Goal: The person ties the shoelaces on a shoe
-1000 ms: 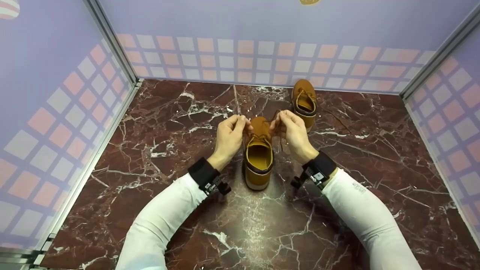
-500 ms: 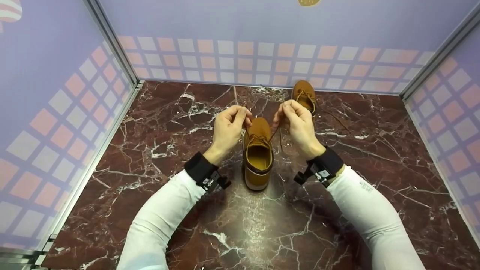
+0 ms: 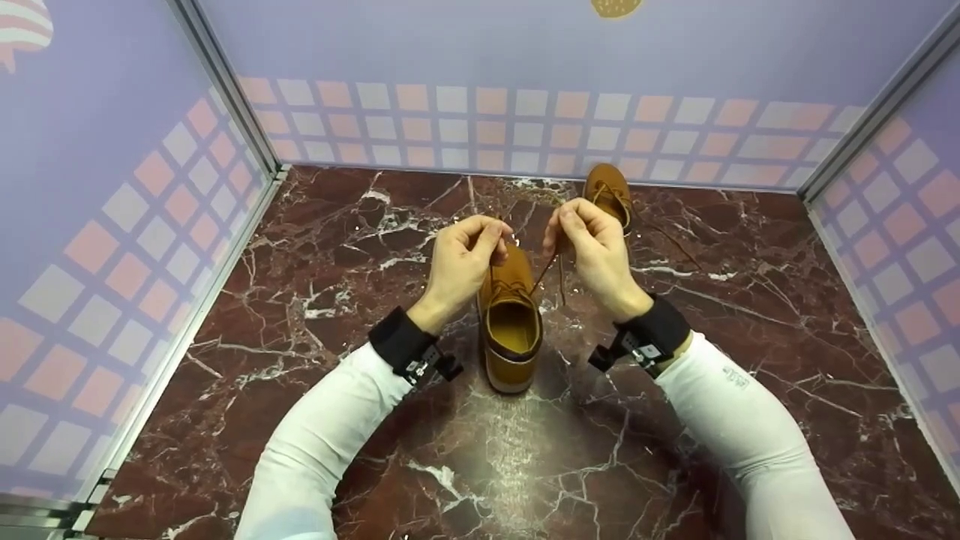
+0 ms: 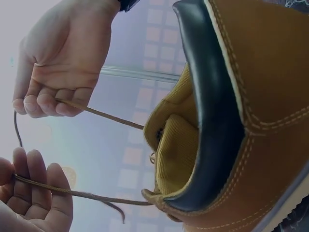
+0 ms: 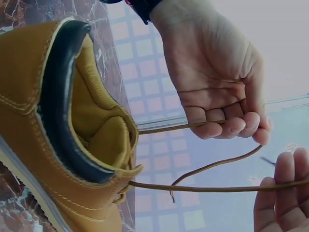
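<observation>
A tan lace-up shoe (image 3: 511, 334) with a dark padded collar stands on the dark red marbled surface, heel toward me. My left hand (image 3: 466, 251) pinches one end of its brown shoelace (image 4: 96, 196) above the shoe's left side. On the other side my right hand (image 3: 592, 251) holds the second lace end (image 4: 106, 116) between thumb and curled fingers. Both lace lengths run fairly straight from the eyelets up to the fingers. A loose tail (image 3: 562, 281) dangles below the right hand. Each wrist view shows the collar and yellow lining (image 5: 108, 140) close up.
Near the back wall, a matching tan shoe (image 3: 606, 191) stands behind my right hand, its lace (image 3: 675, 244) trailing right on the surface. Purple panels with pink and white squares (image 3: 491, 131) enclose the back and both sides, with metal strips at the corners.
Both lace ends have been drawn up, straightening from the shoe. My right hand has moved slightly forward and right. The near shoe has shifted a little left and toward me.
</observation>
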`<state>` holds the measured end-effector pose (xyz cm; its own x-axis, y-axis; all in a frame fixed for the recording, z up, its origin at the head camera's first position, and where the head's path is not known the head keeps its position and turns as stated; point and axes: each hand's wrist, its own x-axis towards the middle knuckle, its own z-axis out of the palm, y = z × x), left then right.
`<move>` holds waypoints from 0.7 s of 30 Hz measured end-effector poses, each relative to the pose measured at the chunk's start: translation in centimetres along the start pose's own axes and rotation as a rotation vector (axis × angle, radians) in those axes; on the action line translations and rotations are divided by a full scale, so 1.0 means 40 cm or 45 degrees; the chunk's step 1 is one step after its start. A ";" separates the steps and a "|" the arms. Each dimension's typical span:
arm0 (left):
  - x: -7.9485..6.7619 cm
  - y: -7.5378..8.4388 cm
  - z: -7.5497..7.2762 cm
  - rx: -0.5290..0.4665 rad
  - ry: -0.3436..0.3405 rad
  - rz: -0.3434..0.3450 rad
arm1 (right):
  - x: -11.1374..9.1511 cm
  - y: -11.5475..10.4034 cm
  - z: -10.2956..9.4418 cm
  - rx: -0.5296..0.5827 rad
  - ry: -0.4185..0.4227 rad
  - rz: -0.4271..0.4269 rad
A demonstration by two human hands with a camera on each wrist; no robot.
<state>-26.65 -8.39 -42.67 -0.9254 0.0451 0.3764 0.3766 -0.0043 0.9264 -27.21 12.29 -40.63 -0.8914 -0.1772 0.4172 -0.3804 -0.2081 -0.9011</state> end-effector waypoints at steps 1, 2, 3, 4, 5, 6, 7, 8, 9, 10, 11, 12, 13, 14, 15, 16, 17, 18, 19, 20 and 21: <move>0.000 0.001 -0.001 0.000 -0.003 0.003 | 0.001 -0.001 0.000 -0.003 0.000 -0.005; 0.000 0.002 -0.002 0.004 -0.003 0.008 | 0.003 -0.002 -0.001 -0.009 0.001 -0.010; 0.001 0.003 -0.003 0.009 -0.002 0.013 | 0.005 -0.004 -0.001 -0.014 0.003 -0.016; 0.002 0.005 -0.004 0.016 0.000 0.019 | 0.007 -0.006 -0.001 -0.017 0.001 -0.021; 0.004 0.006 -0.005 0.022 -0.002 0.027 | 0.010 -0.008 -0.001 -0.021 0.000 -0.029; 0.005 0.008 -0.006 0.026 -0.005 0.033 | 0.012 -0.009 -0.001 -0.026 -0.001 -0.035; 0.006 0.010 -0.006 0.031 -0.008 0.036 | 0.014 -0.011 -0.001 -0.029 -0.005 -0.041; 0.008 0.012 -0.007 0.042 -0.016 0.040 | 0.017 -0.012 -0.001 -0.035 -0.009 -0.049; 0.009 0.014 -0.007 0.053 -0.027 0.042 | 0.018 -0.014 0.000 -0.037 -0.014 -0.056; 0.009 0.016 -0.007 0.063 -0.040 0.042 | 0.020 -0.014 0.000 -0.038 -0.019 -0.062; 0.010 0.018 -0.007 0.073 -0.055 0.040 | 0.021 -0.015 0.000 -0.042 -0.022 -0.068; 0.010 0.019 -0.007 0.085 -0.071 0.037 | 0.023 -0.015 0.000 -0.045 -0.025 -0.073; 0.010 0.020 -0.007 0.103 -0.087 0.036 | 0.024 -0.015 0.001 -0.050 -0.028 -0.077; 0.011 0.020 -0.007 0.122 -0.106 0.037 | 0.026 -0.016 0.002 -0.061 -0.029 -0.082; 0.012 0.021 -0.006 0.139 -0.123 0.033 | 0.029 -0.018 0.003 -0.070 -0.031 -0.085; 0.013 0.022 -0.005 0.158 -0.140 0.031 | 0.031 -0.019 0.005 -0.083 -0.035 -0.091; 0.015 0.022 -0.004 0.179 -0.159 0.030 | 0.034 -0.020 0.007 -0.100 -0.038 -0.098; 0.017 0.023 -0.002 0.202 -0.177 0.027 | 0.037 -0.022 0.010 -0.115 -0.043 -0.101; 0.020 0.022 0.000 0.227 -0.195 0.025 | 0.041 -0.023 0.013 -0.129 -0.048 -0.103; 0.023 0.021 0.002 0.246 -0.212 0.022 | 0.045 -0.024 0.016 -0.145 -0.052 -0.106; 0.026 0.019 0.004 0.270 -0.228 0.020 | 0.050 -0.024 0.019 -0.161 -0.056 -0.109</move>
<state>-27.33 -8.20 -41.58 -0.9040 0.2225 0.3651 0.4091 0.2021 0.8898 -28.43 11.40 -38.84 -0.8438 -0.2063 0.4955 -0.4851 -0.1018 -0.8685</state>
